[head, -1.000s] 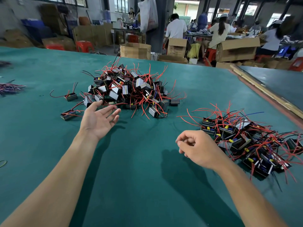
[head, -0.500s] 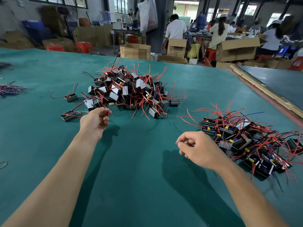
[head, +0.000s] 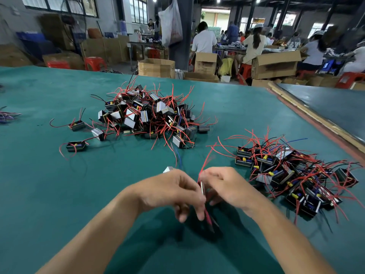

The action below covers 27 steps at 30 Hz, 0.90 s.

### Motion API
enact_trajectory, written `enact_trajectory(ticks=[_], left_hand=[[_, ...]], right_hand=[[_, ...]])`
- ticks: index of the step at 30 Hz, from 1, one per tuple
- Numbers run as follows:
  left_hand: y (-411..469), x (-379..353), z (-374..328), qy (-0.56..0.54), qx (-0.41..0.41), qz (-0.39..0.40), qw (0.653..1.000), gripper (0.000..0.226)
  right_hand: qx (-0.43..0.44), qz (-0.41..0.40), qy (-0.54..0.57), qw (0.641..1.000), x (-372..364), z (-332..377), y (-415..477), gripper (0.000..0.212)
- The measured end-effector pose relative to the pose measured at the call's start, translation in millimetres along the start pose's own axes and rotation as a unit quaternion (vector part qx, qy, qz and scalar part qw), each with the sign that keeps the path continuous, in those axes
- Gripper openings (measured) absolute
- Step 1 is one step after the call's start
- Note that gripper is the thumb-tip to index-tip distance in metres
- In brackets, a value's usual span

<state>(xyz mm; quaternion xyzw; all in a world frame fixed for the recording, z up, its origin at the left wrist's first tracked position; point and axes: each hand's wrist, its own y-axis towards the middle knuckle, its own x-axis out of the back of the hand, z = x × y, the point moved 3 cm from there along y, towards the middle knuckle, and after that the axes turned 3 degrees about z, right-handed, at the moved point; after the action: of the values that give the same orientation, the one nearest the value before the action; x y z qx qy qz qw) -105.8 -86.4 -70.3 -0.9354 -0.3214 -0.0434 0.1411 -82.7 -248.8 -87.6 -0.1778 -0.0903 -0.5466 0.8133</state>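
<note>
Two hands meet low at the centre of the green table (head: 59, 194), held above its surface.

Left hand (head: 173, 192): fingers curled, grip clenched round a wired module (head: 167, 170). Only one silver corner of it shows above the knuckles. A blue wire (head: 178, 159) stands up from beside that corner.

Right hand (head: 227, 186): fingers curled, grip pinching a bunch of red wires (head: 206, 160). These stand up between the two hands and curve to the right.

A thin silver edge (head: 202, 187) shows in the gap between the hands. Motion blur hides whether it belongs to the same module. More red wire hangs below the fingers.

Main pile (head: 150, 117) of modules with red leads: beyond the hands, at table centre, well apart from them.

Second pile (head: 296, 175): on the right, near the right hand. Its modules lie open side up, with yellow parts visible.

Three loose modules (head: 78, 125) lie left of the main pile.

Cardboard boxes (head: 156, 68) stand past the far table edge.
</note>
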Motion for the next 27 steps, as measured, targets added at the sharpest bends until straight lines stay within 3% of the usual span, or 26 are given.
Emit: enact_trajectory(ticks=[2,4,6,8,10,13,17,22,27], left_hand=[[2,-7,4,0.019,0.029,0.036,0.999,0.013],[2,-2,6,0.041,0.04,0.0,0.998,0.015],[2,12,8,0.083,0.032,-0.156,0.984,0.019],[-3,31,10,0.178,0.028,-0.378,0.908,0.019],[-8,41,15,0.252,0.045,-0.488,0.835,0.017],[-5,44,26,0.265,0.099,-0.476,0.833,0.027],[-3,49,29,0.28,0.123,-0.465,0.831,0.01],[-5,54,32,0.175,0.107,-0.412,0.887,0.01],[-3,51,32,0.202,0.083,-0.43,0.876,0.011]], right_hand=[[0.018,-0.007,-0.05,0.999,0,-2,0,0.007],[0.033,-0.007,-0.085,0.996,2,-1,0,0.005],[0.044,-0.038,-0.149,0.987,7,-1,0,0.009],[0.05,-0.081,-0.223,0.97,12,-1,0,0.009],[0.049,-0.103,-0.254,0.96,16,-2,-1,0.01],[0.045,-0.101,-0.283,0.953,15,-3,-1,0.015],[0.042,-0.062,-0.302,0.95,13,-5,0,0.021],[0.044,-0.044,-0.273,0.96,20,-8,2,0.018],[0.04,-0.025,-0.249,0.967,25,-10,3,0.007]])
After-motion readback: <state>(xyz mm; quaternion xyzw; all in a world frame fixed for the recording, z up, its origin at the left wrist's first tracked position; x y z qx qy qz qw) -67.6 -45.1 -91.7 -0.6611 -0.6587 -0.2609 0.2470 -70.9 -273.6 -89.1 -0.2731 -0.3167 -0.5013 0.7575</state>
